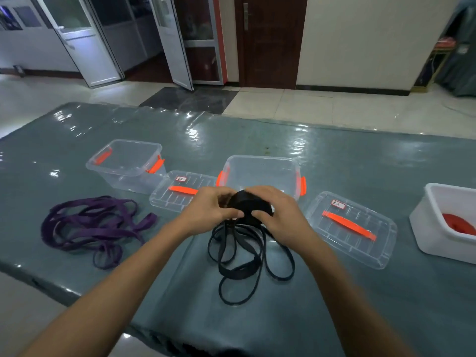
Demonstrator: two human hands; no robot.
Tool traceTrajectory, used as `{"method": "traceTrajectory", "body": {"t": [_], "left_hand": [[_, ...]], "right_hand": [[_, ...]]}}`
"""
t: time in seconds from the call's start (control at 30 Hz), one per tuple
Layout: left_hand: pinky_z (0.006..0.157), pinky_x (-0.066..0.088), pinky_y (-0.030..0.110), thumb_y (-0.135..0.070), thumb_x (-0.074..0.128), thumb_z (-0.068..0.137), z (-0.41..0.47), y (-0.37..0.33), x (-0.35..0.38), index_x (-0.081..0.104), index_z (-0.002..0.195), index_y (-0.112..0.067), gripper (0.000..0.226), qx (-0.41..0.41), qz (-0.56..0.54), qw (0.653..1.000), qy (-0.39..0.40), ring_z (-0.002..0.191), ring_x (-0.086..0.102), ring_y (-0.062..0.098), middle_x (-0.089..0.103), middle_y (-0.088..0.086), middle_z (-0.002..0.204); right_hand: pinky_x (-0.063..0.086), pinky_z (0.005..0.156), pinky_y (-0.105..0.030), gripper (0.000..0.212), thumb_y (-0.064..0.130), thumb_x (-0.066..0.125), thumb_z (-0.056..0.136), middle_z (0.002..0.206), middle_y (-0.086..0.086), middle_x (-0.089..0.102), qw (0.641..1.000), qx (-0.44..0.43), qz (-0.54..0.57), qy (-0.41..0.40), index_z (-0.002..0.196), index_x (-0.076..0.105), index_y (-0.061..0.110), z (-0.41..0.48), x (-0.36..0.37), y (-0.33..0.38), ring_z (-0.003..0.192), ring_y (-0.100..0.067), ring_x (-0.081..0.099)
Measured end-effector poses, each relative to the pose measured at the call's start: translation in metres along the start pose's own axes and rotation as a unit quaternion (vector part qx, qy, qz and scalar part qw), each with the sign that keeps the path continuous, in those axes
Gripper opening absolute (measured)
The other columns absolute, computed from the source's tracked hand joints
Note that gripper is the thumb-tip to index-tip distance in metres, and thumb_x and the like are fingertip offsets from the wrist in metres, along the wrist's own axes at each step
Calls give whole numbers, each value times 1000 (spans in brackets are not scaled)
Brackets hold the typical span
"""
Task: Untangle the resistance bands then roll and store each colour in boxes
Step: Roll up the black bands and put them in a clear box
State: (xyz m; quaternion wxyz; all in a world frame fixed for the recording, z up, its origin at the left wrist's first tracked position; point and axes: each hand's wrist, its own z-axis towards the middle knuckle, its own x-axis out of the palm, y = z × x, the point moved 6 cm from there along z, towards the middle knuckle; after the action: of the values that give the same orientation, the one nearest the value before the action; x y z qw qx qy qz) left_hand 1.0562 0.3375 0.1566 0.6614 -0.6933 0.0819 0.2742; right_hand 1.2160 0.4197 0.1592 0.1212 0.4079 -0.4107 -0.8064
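A partly rolled black band (251, 206) is held above the table between both hands. My left hand (208, 210) grips the roll from the left, and my right hand (278, 215) grips it from the right. The loose black loops (247, 264) trail down onto the table below the hands. A purple band (95, 228) lies in a loose tangle at the left. A rolled red band (459, 224) sits inside the white box (432, 220) at the right edge.
Two clear boxes with orange latches stand behind the hands, the left box (123, 167) and the middle box (260, 171). Two clear lids with orange handles lie flat, the left lid (177, 191) and the right lid (353, 228). The grey-green table cover (360, 155) is glossy.
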Motion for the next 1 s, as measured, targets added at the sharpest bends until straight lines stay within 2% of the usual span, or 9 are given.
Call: {"method": "traceTrajectory", "body": {"t": [0.07, 0.17, 0.33, 0.53, 0.67, 0.73, 0.8, 0.87, 1.0], "left_hand": [[83, 59, 51, -6, 84, 75, 6, -3, -9, 75, 101, -14, 28, 12, -16, 1000, -11, 88, 72, 36, 76, 11, 89], [82, 59, 26, -1, 83, 77, 13, -3, -22, 76, 100, -22, 31, 37, -115, 991, -65, 89, 75, 16, 79, -3, 93], [84, 55, 17, 7, 76, 81, 21, 10, -24, 73, 101, -22, 35, 48, -214, 970, -101, 92, 74, 6, 79, -9, 95], [86, 52, 15, -2, 79, 82, 29, 14, -33, 72, 101, -37, 40, 85, -77, 991, -65, 93, 72, -1, 76, -23, 95], [91, 52, 19, -21, 77, 81, 36, 4, -38, 73, 110, -31, 30, 142, 11, 990, -14, 99, 70, 4, 75, -18, 103], [93, 52, 20, -23, 79, 79, 37, 3, -39, 73, 111, -30, 34, 139, -27, 990, -25, 101, 71, 5, 76, -15, 104], [98, 52, 21, -19, 83, 78, 37, 5, -39, 71, 114, -34, 40, 131, -79, 987, -44, 107, 70, 5, 75, -13, 110], [100, 52, 24, -12, 83, 80, 39, 7, -39, 70, 118, -29, 43, 133, -96, 985, -49, 110, 70, 8, 75, -8, 114], [97, 55, 31, 0, 79, 82, 42, 13, -41, 71, 117, -8, 37, 117, -121, 985, -37, 104, 72, 14, 76, 3, 109]], "right_hand": [[42, 104, -21, 52, -1, 71, 85, 122, 4, 65, 1000, 4, 10, -21, 131, 65, 22, 6, 2, 7, 115, -6, 58], [46, 100, -20, 54, -3, 74, 81, 116, 10, 68, 984, 72, 117, -111, 125, 68, 28, 11, -2, 4, 109, 0, 61], [57, 94, -53, 53, -13, 67, 85, 118, -5, 73, 891, 184, 371, -187, 121, 68, 25, 15, 22, -5, 113, -24, 69], [53, 99, -31, 47, 8, 74, 85, 114, 15, 69, 975, 132, 102, -144, 125, 62, 30, 18, 16, 0, 110, -3, 64], [49, 96, -19, 52, 7, 74, 85, 113, 33, 62, 992, 105, 22, -65, 129, 63, 32, 30, 10, 4, 106, 9, 61], [49, 95, -17, 52, -1, 73, 81, 108, 31, 68, 990, 101, 49, -88, 117, 67, 36, 35, 6, 4, 106, 5, 63], [56, 90, -30, 52, -8, 72, 81, 107, 13, 75, 971, 140, 156, -117, 109, 69, 36, 35, 6, -4, 105, -13, 70], [62, 79, -38, 50, -12, 69, 83, 103, -3, 77, 936, 179, 273, -130, 112, 71, 30, 33, 13, -12, 99, -26, 74], [62, 83, -45, 47, -10, 68, 85, 109, -9, 76, 913, 190, 343, -115, 127, 65, 11, 32, 26, -16, 101, -32, 73]]}}
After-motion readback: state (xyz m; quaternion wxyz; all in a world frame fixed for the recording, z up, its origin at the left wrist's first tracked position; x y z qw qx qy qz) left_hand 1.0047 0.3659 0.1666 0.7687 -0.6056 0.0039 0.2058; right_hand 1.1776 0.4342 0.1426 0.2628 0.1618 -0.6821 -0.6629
